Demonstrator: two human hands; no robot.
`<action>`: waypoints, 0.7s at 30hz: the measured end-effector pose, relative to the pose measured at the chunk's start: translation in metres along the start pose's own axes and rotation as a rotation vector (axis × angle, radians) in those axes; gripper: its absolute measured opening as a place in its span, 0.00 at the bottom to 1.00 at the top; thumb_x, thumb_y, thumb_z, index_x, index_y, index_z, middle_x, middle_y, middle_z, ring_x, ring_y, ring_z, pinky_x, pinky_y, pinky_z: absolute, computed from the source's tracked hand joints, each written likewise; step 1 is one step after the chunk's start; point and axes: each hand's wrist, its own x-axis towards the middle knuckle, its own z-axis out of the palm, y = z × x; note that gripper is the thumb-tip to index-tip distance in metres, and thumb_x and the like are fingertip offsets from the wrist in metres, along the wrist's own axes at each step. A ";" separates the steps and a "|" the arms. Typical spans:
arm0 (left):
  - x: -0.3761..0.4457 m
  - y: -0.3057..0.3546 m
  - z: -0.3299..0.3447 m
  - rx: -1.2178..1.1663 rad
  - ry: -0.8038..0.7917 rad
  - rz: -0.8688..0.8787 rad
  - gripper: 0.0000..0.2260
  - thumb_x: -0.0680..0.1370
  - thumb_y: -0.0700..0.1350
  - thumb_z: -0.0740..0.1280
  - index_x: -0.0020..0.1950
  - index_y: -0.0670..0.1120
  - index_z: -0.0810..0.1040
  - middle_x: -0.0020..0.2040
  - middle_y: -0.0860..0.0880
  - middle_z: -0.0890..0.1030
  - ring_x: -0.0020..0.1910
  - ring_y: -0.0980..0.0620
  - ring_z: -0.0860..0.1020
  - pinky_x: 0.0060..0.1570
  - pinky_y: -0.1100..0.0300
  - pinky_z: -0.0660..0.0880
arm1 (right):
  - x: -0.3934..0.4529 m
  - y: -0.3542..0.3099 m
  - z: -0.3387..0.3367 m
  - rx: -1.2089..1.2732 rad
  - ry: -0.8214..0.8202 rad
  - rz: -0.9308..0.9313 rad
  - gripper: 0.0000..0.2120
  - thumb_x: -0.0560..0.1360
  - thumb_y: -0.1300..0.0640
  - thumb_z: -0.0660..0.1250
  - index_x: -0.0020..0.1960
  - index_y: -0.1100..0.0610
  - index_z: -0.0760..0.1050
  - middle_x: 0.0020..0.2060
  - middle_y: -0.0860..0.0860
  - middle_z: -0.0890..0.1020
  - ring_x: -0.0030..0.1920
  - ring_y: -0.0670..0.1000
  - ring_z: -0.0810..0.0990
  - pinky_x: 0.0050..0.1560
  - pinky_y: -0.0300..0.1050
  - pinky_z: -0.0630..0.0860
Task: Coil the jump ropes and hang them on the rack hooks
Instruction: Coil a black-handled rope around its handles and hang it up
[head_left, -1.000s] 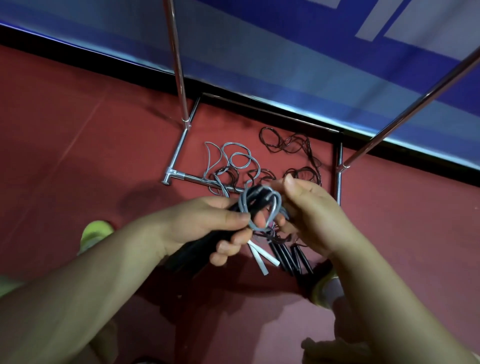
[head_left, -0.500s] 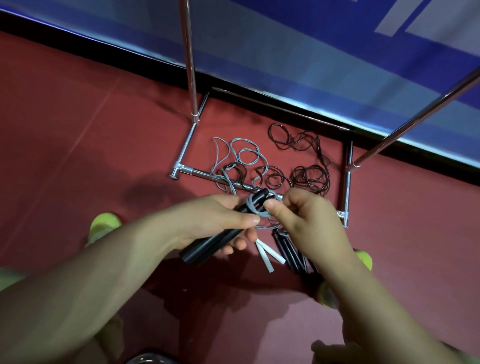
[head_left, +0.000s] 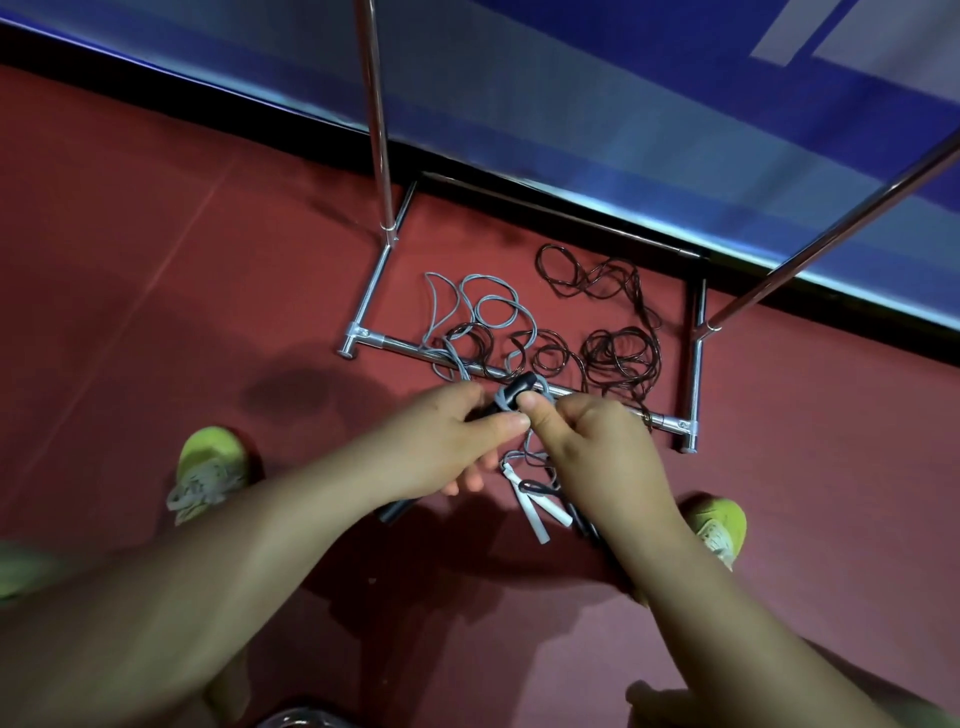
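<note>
The grey jump rope (head_left: 511, 397) is wound in tight turns round the top of a pair of black handles (head_left: 522, 387), held in the air just in front of the rack base bar (head_left: 410, 346). The left hand (head_left: 441, 447) is wrapped round the handles, whose lower ends (head_left: 395, 512) stick out below the palm. The right hand (head_left: 592, 447) pinches the cord against the handle top with thumb and forefinger; whether it is tucking an end under or only pressing the wrap flat is hard to tell, since the fingers cover that spot.

The cord looks thin, light and springy, the sort that unwinds the moment pressure comes off. The rigid handles are the sound place to grip, with a thumb kept on the last turn until it is locked. It is probably smooth plastic, so a loose tuck would likely slip.

Beyond the bar, inside the rack's base, more grey rope (head_left: 488, 312) lies in loose loops, with a dark rope tangle (head_left: 618, 358) beside it. On the near side of the bar, white handles (head_left: 537, 512) lie on the red floor (head_left: 156, 260) under the hands. The rack's upright poles (head_left: 376, 119) rise from the base; no hooks are in view. A green shoe (head_left: 208, 467) stands to each side.
</note>
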 end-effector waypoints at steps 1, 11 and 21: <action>0.000 0.000 -0.001 0.012 0.003 0.004 0.07 0.79 0.51 0.62 0.41 0.56 0.72 0.35 0.52 0.78 0.29 0.55 0.76 0.30 0.61 0.73 | 0.000 0.000 0.000 0.009 -0.008 0.002 0.28 0.75 0.37 0.61 0.27 0.56 0.59 0.21 0.49 0.63 0.27 0.52 0.63 0.31 0.47 0.62; 0.001 0.002 -0.014 0.055 0.026 0.055 0.06 0.79 0.47 0.63 0.43 0.48 0.72 0.34 0.52 0.79 0.27 0.54 0.76 0.29 0.59 0.75 | -0.020 -0.004 -0.035 -0.044 -0.229 -0.140 0.08 0.77 0.49 0.63 0.46 0.52 0.77 0.32 0.49 0.79 0.35 0.50 0.77 0.40 0.49 0.75; 0.003 0.003 0.000 0.144 -0.194 -0.013 0.05 0.80 0.46 0.62 0.43 0.49 0.72 0.35 0.52 0.79 0.28 0.54 0.75 0.29 0.59 0.73 | -0.024 0.010 -0.068 -0.095 -0.249 -0.506 0.03 0.72 0.52 0.66 0.45 0.48 0.77 0.32 0.43 0.78 0.34 0.43 0.75 0.34 0.39 0.70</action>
